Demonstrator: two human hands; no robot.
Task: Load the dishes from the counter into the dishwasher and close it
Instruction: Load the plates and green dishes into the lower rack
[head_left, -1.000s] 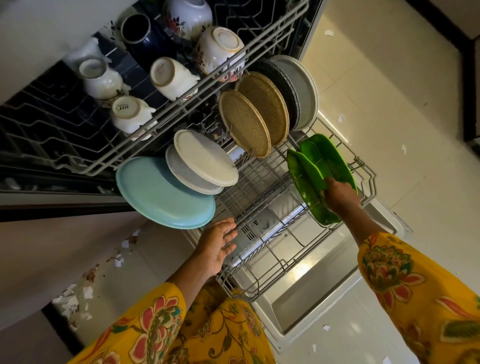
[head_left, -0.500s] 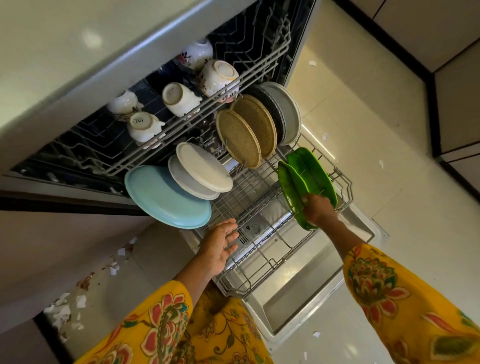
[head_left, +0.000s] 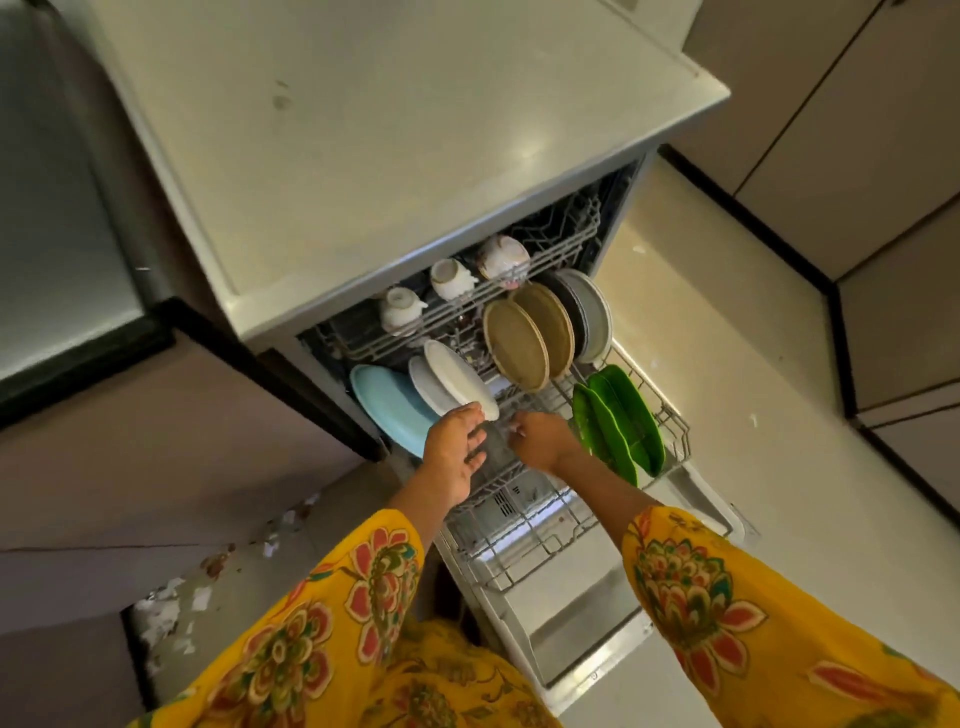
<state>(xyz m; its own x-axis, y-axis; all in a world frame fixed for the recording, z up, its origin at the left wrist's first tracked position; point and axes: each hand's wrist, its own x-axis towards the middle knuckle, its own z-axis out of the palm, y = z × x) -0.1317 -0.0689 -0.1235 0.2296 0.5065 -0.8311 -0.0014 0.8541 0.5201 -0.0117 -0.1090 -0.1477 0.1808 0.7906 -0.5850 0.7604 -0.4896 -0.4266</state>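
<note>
**Both hands over lower rack, dishwasher open**

Dishwasher (head_left: 587, 639) door is down, lower rack (head_left: 524, 540) pulled out over it, upper rack (head_left: 550, 244) partly out under the counter (head_left: 395, 130).

Left hand (head_left: 453, 457) hovers over the rack's left-front part, palm down, fingers loosely spread & relaxed, gripping nothing. Its fingertips sit right by the lower edge of the white plates (head_left: 452, 382); can't tell if touching.

Right hand (head_left: 537, 439) is just beside it, over the rack's middle, fingers curled inward. Something small & pale shows at the fingertips, too blurred to tell what, or whether it's pinched. Can't say for sure what the fingers are clamped on, if anything.

In lower rack, all on edge:
- blue plate (head_left: 387, 405) at far left, behind the left hand
- 2 white plates next to it, overlapping
- 2 tan plates (head_left: 524, 343) in the middle-back
- grey plates (head_left: 592, 312) behind those
- green dishes (head_left: 621, 421) on the right side, just right of the right wrist, apart from the hand

Upper rack holds cups (head_left: 452, 278) upside down, 3 visible at the front edge.

Both sleeves (head_left: 727, 613) yellow w/ floral print. Scraps of paper (head_left: 166, 603) lie on the floor at left. Cabinets (head_left: 857, 130) at upper right.
</note>
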